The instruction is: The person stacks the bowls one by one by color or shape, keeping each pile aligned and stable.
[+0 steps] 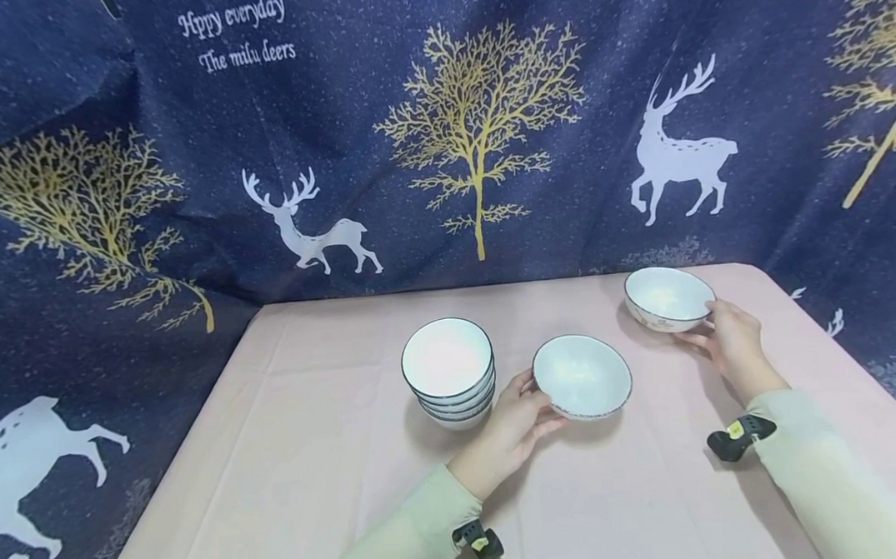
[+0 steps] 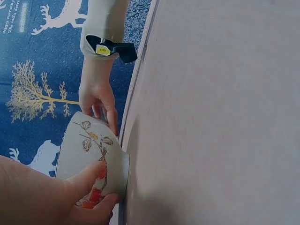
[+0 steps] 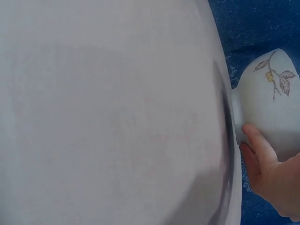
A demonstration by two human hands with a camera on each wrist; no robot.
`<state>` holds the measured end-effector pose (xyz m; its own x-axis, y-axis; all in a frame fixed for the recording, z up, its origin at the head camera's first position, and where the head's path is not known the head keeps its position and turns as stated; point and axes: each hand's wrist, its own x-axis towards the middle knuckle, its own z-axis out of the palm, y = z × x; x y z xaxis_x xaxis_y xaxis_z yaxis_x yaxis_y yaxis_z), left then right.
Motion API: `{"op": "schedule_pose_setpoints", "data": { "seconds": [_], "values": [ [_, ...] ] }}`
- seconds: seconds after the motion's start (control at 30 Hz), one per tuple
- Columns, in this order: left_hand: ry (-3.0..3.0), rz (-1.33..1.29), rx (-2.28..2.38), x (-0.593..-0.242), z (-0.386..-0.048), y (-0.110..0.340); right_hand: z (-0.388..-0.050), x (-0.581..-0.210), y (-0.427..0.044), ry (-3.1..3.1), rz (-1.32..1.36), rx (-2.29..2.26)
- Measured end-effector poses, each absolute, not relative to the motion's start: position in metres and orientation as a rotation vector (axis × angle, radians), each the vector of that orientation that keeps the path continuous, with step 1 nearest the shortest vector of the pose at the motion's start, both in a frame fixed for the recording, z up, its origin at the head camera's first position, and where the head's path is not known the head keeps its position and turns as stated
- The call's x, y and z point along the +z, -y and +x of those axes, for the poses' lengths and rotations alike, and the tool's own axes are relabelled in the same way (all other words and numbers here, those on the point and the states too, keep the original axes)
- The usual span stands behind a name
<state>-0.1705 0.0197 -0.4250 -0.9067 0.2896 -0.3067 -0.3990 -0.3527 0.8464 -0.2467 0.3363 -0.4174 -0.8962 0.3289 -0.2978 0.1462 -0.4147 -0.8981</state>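
Observation:
My left hand (image 1: 509, 427) grips the left side of a white bowl (image 1: 581, 375) with a dark rim, thumb near the rim and fingers lower down. In the left wrist view that bowl (image 2: 86, 140) shows a painted branch with leaves and red marks. Farther back on the right, my right hand (image 1: 732, 342) holds another white bowl (image 1: 668, 293) by its right side. The right wrist view shows leaves and a yellow berry on this bowl (image 3: 272, 103), with fingers near its foot. A stack of several matching bowls (image 1: 447, 359) stands just left of my left hand.
A pale pink cloth covers the table (image 1: 291, 470). Behind it hangs a dark blue curtain (image 1: 381, 132) with white deer and gold trees, which also runs down both sides. Each wrist wears a black strapped device (image 1: 740, 436).

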Motion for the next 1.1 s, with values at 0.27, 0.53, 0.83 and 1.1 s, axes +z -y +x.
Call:
{"op": "schedule_pose_setpoints", "data": {
  "seconds": [0.27, 0.53, 0.83, 1.1],
  "values": [
    [-1.467, -0.160, 2.294, -0.427, -0.170, -0.020, -0.245, -0.410, -0.333, 1.598, -0.547, 2.519],
    [-1.475, -0.143, 2.299, -0.428, -0.169, -0.020, -0.246, -0.407, -0.331, 1.717, -0.452, 2.403],
    [-1.484, -0.156, 2.304, -0.428, -0.169, -0.021, -0.242, -0.397, -0.325, 1.636, -0.351, 2.537],
    [-1.483, -0.156, 2.294, -0.427, -0.169, -0.021, -0.233, -0.390, -0.318, 1.608, -0.241, 2.573]
  ]
}}
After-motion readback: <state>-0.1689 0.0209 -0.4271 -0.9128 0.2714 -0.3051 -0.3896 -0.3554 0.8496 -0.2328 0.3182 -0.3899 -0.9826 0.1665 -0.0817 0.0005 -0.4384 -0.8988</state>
